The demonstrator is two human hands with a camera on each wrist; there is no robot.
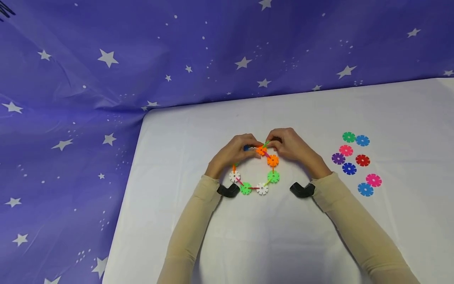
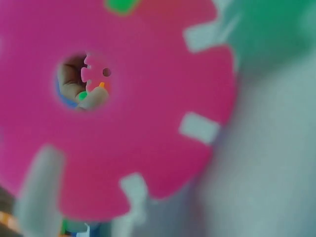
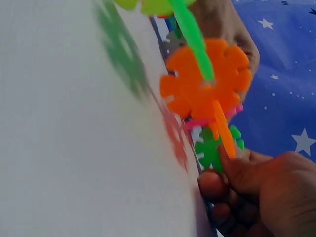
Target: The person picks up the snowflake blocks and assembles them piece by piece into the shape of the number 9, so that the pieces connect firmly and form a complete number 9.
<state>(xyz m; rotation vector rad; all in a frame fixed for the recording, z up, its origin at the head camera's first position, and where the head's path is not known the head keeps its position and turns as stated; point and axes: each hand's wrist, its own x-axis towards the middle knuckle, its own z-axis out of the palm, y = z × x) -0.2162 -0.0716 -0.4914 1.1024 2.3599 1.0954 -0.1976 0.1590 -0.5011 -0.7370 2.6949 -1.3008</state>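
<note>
A ring of notched plastic discs lies between the two hands, with a white disc (image 1: 262,189), a green disc (image 1: 273,176) and an orange disc (image 1: 272,160) along its near and right sides. At the ring's far side my left hand (image 1: 241,148) pinches the linked discs beside another orange disc (image 1: 261,150). My right hand (image 1: 291,145) pinches a green disc (image 3: 211,152) that meets this far end. In the left wrist view a pink disc (image 2: 148,118) looms close, and part of the left hand shows through its hole.
To the right lie several loose discs, among them a red disc (image 1: 363,160), a purple disc (image 1: 338,158) and a light blue disc (image 1: 365,189). A white cloth (image 1: 184,150) covers the table. Behind it hangs a blue star-patterned cloth (image 1: 213,47).
</note>
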